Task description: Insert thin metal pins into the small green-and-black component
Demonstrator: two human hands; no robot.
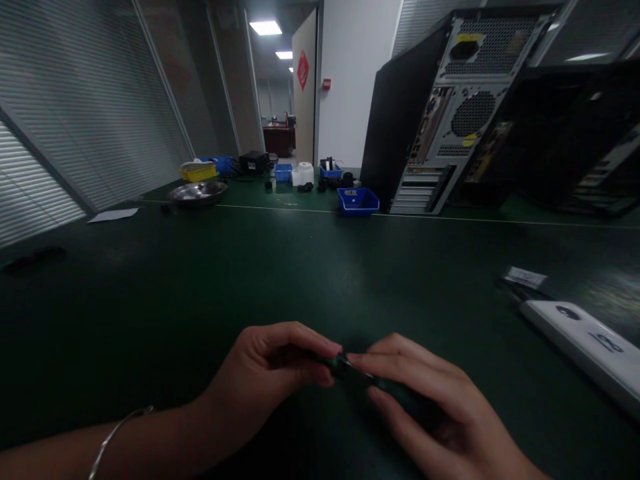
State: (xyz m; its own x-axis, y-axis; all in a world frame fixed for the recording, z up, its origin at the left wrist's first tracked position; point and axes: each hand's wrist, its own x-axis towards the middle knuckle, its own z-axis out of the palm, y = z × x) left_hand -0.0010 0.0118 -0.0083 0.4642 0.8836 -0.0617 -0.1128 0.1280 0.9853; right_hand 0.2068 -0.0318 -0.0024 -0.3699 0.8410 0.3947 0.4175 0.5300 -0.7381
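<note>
Your left hand and right hand meet low over the green table, fingertips pinching a small dark part between them; too dim to identify. White device lies well apart to your right.

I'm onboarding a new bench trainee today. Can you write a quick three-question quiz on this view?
1. True or false: both hands meet on one small dark part with a green bit.
2. Which wrist wears the thin bracelet?
3. The blue bin stands: A) beside the computer tower, B) on the white device, C) in the metal bowl.

Key:
1. True: left hand and right hand pinch the small part.
2. Left; bracelet.
3. A: blue bin, computer tower.
</note>
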